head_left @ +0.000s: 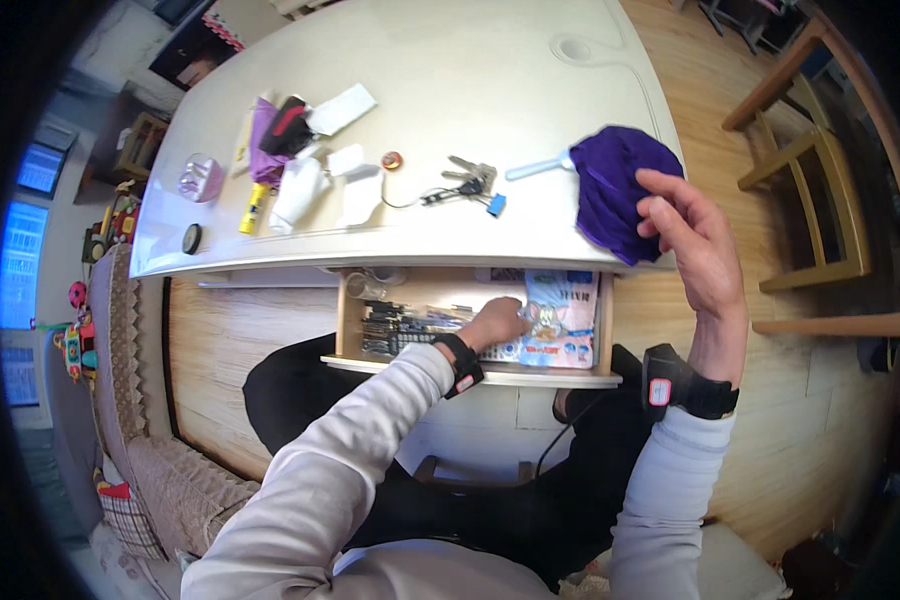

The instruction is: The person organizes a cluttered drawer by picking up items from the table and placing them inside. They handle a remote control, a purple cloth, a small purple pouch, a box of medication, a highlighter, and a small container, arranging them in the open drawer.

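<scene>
My left hand (499, 322) reaches into a pulled-out wooden drawer (474, 375), its fingers at the left edge of a light-blue and pink packet (562, 315) printed with a cartoon mouse. Whether the fingertips grip the packet or only touch it is hard to see. Many pens (382, 326) lie in the drawer's left part, partly covered by that arm. My right hand (697, 240) is raised at the table's right edge, fingers loosely bent and apart, with nothing in them. Beneath its fingertips on the tabletop rests a bunched dark-purple cloth (615, 191), beside a pale-blue handle (538, 168).
On the white table (450, 82) are keys (474, 174) with a cable, crumpled white papers (360, 191), a yellow glue stick (253, 208), a purple pouch (268, 142), a clear cup (199, 178) and a round black lid (191, 238). A wooden chair (814, 217) stands right.
</scene>
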The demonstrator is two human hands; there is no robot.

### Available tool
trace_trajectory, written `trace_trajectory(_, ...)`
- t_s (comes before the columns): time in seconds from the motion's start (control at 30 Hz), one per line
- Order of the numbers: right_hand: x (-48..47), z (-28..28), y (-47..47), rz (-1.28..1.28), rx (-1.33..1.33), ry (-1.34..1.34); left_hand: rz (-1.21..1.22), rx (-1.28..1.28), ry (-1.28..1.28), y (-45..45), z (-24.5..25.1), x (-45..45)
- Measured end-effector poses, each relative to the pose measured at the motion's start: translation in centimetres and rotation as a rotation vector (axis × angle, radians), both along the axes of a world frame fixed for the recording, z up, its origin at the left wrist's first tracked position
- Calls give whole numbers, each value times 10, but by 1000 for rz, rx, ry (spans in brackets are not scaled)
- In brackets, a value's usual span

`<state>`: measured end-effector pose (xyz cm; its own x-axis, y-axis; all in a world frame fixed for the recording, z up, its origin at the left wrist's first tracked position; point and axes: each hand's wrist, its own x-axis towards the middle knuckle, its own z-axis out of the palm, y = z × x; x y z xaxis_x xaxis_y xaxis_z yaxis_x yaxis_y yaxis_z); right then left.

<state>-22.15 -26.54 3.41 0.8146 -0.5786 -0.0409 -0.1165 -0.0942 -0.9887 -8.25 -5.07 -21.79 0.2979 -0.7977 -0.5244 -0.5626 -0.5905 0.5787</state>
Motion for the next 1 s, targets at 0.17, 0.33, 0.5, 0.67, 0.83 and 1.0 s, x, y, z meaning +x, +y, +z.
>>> trace_trajectory(0.17,3,-2,1,-8,-9,-6,-75,-134,131,33,75,12)
trace_trajectory(0.33,8,-7,3,50,-44,27,-194,-260,221,81,191,70)
trace_trajectory(0.5,18,-8,15,55,-68,20,483,-725,-148,127,252,167)
trace_trajectory(0.67,29,-10,24,58,-82,45,700,-503,-676,144,222,212)
trace_trajectory(0.83,36,-11,26,41,-142,75,475,-437,-960,140,200,219)
trace_trajectory(1.0,36,-14,22,44,-167,99,563,-392,-969,138,199,221)
